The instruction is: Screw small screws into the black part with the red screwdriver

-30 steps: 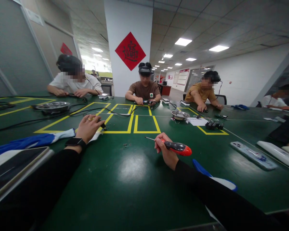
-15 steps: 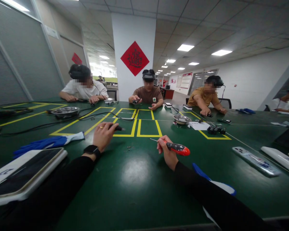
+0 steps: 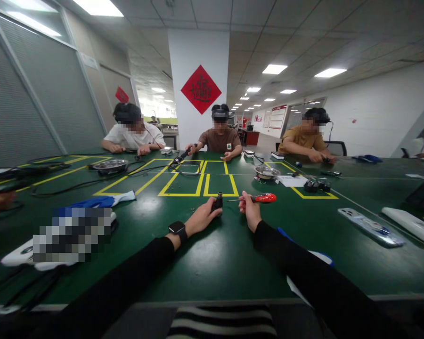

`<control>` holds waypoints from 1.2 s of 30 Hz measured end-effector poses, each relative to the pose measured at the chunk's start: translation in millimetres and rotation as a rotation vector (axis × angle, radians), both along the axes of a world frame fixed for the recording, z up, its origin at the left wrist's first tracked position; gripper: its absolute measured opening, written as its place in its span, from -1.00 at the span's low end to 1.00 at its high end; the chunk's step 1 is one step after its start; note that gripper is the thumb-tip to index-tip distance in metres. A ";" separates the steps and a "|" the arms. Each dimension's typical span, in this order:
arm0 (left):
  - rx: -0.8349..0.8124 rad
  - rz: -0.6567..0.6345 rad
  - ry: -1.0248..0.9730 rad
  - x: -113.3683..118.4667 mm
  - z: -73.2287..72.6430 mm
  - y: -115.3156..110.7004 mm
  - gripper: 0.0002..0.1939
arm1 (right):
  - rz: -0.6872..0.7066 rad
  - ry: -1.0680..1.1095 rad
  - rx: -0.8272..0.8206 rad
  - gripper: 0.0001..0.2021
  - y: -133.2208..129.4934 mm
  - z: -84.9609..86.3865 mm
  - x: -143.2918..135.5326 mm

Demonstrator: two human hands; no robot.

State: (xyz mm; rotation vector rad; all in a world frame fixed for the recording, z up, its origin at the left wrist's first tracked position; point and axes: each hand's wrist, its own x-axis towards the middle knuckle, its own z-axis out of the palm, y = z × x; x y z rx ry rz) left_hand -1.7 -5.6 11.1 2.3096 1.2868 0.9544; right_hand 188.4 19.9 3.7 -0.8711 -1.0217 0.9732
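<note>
My left hand (image 3: 202,217) is closed around a small black cylindrical part (image 3: 217,202), which stands upright with its narrow end on top. Whether its base touches the table cannot be made out. Just to the right, my right hand (image 3: 250,211) grips a screwdriver (image 3: 265,198) with a red and black handle. Its thin metal shaft points left toward the black part, with a gap between them. A few tiny metal pieces (image 3: 192,210), too small to name, lie on the green table (image 3: 212,263) by my left hand.
Blue-and-white gloves (image 3: 102,201) and a white device with a blurred face lie left. A phone (image 3: 371,227) and a white case (image 3: 410,225) are at right. Metal bowls (image 3: 266,173), black parts (image 3: 317,185) and cables lie farther back. Several people sit around the table.
My left hand has moved right, close to the screwdriver, and the black part has turned from lying sideways to upright. The screwdriver is now nearly level. Across the table, a person's black tool has swung left.
</note>
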 end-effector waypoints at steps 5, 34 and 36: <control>-0.115 -0.157 -0.197 -6.5 -9.0 6.5 -0.52 | 0.021 -0.032 -0.006 -0.71 -1.2 -4.7 -1.2; -0.046 0.276 0.331 -92.5 -26.7 63.2 -0.43 | 0.236 0.128 -0.193 -0.75 -2.7 6.4 -4.2; -0.064 0.258 0.340 -92.0 -24.3 62.1 -0.42 | 0.281 0.144 -0.211 -0.74 -5.4 7.9 -5.1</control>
